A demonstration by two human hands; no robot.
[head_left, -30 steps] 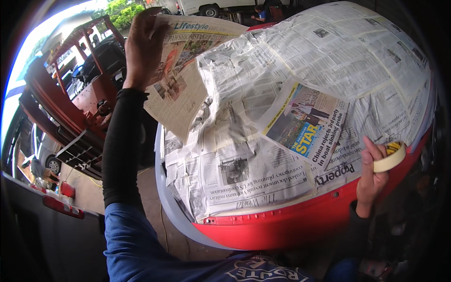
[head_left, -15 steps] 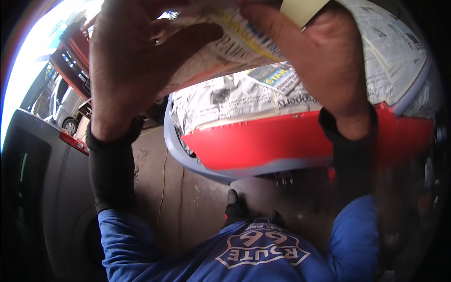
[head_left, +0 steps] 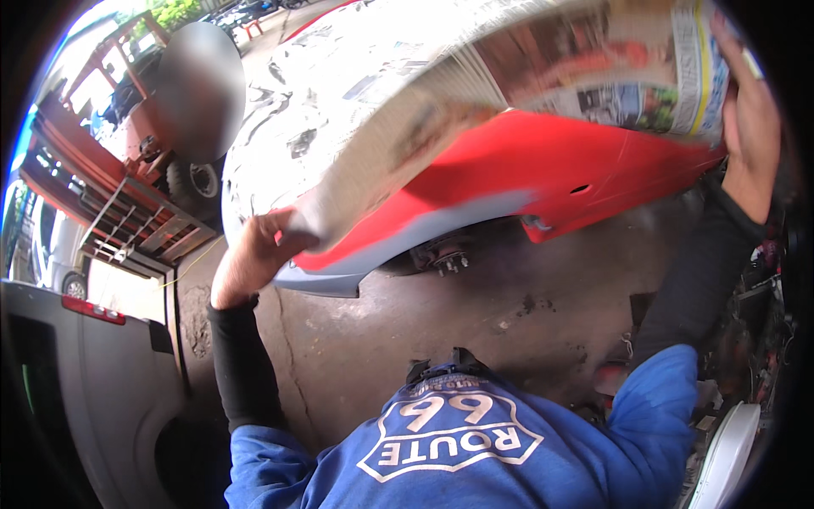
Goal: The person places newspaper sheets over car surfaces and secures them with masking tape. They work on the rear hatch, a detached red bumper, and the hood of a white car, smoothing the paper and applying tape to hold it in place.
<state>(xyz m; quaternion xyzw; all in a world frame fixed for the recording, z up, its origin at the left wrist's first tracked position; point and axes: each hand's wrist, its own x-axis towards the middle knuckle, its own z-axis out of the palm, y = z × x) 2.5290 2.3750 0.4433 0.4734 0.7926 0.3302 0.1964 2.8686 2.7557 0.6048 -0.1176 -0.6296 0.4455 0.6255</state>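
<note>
A long newspaper sheet is stretched between my hands along the upper part of a red car body. Its near end is pinched by my left hand, thumb and fingers together, by the grey lower corner of the body. Far to the right, my right hand grips the other end, with its fingers partly behind the paper. Between the hands the sheet sags and curves above the red panel. More newspaper covers the car beyond. Grey patches show along the wheel arch, with a bare wheel hub under it.
A dark grey vehicle with a red tail light stands at the left. Behind it are a metal rack and an orange-red machine with a wheel. A white curved panel and clutter lie at the lower right.
My hands were raised close together with bunched newspaper; they have moved down and far apart, spreading the sheet along the car. The view has shifted, showing the wheel arch and hub.
</note>
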